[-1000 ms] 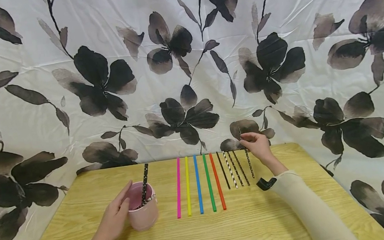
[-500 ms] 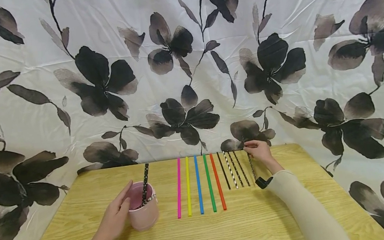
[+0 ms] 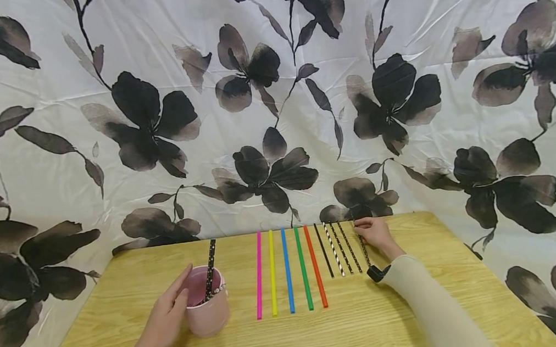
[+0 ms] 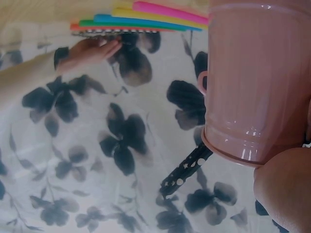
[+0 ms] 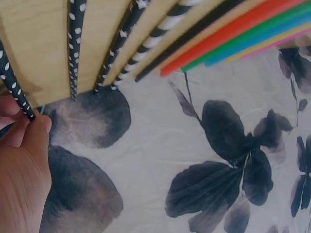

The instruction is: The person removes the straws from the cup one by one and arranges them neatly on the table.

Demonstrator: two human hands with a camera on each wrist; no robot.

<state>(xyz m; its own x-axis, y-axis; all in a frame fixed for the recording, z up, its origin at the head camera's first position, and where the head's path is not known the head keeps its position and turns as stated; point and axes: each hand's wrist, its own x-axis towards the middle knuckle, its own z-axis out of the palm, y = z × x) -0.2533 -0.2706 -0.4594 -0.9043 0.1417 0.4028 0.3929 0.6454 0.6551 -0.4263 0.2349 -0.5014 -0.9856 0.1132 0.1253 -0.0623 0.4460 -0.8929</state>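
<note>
One black spotted straw (image 3: 363,250) is at the right end of the row on the table (image 3: 253,346), pinched between thumb and fingertips of the right hand (image 3: 377,236). To its left lie nine straws: four shorter (two patterned black straws (image 3: 350,247), one striped straw (image 3: 333,249), one plain black straw (image 3: 323,250)), then five coloured straws (image 3: 287,270), one each red, green, blue, yellow, pink. Farther left, one pink cup (image 3: 208,318), containing at least one dotted straw (image 3: 210,267), is held at its side by the left hand (image 3: 166,315), thumb and fingers cupped round it.

Wood-grain table (image 3: 293,343); creased white cloth (image 3: 273,119) behind, dark flowers (image 3: 394,83).
</note>
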